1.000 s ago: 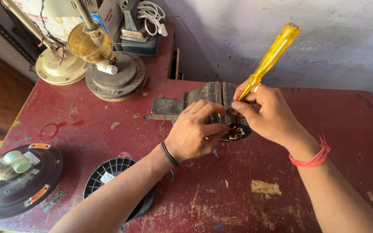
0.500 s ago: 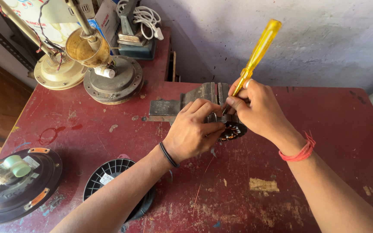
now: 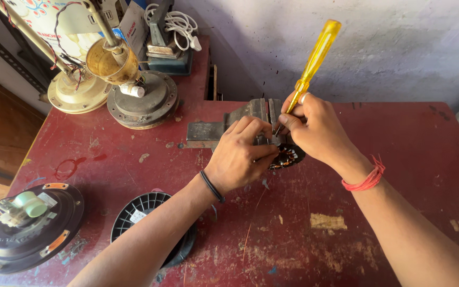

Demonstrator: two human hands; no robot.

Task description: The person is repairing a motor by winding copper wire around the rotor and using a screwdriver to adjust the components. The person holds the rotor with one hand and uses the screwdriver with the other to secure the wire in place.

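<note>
My left hand [image 3: 240, 157] grips a small motor winding with copper coils [image 3: 288, 157] that rests on the worn red table [image 3: 389, 138] against a grey metal bench vise [image 3: 224, 126]. My right hand [image 3: 317, 130] holds a screwdriver with a long yellow see-through handle [image 3: 314, 58], the handle pointing up and away, the tip hidden between my hands at the winding. A black band circles my left wrist and a red thread my right wrist.
A black slotted fan cover [image 3: 150, 226] lies under my left forearm. A black round motor housing with a green capacitor [image 3: 25, 226] sits at the left front. Two round fan motor bases [image 3: 142, 101] with rods, a coiled white cable [image 3: 179, 24] and a plastered wall stand at the back.
Both hands and the screwdriver stay on the winding by the vise; the handle has tilted slightly. The camera has shifted a little, nothing else on the table moved.
</note>
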